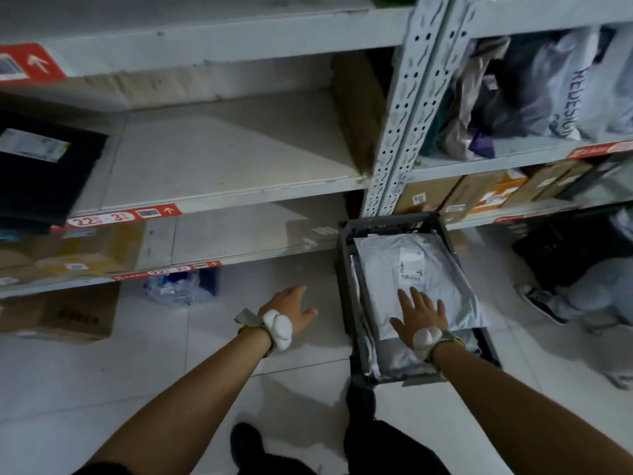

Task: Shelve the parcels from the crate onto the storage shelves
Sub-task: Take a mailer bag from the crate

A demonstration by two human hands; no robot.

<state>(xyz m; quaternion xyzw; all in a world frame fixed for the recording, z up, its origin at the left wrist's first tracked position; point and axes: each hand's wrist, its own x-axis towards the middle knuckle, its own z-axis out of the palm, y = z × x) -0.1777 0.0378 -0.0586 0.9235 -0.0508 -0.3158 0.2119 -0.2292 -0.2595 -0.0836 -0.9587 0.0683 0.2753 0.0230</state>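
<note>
My right grip (423, 317) is spread flat, fingers straight, over the near end of the grey parcel (421, 265). I can't tell whether it presses on the parcel or hangs just above it, but it pinches nothing. My left grip (291, 308) is also spread and holds nothing, hanging over the floor (205, 354) just left of the crate (343, 269).

The parcel lies topmost in the crate, label up, with more mailers (397, 363) under it. Its long axis runs away from me toward the racking, leaning slightly right. So the right grip is the nearer one and already sits on that axis at the near edge. The left would have to cross the crate wall to reach the far side. The film looks slack and slippery, so I'd expect it to sag when lifted by one end.

Beyond, up and to the left, is the shelf (233, 156). A broad stretch of its board shows between the black box (44, 166) and the perforated upright (399, 114). The lower shelf (246, 234) carries cartons (85, 248) on its left.
</note>
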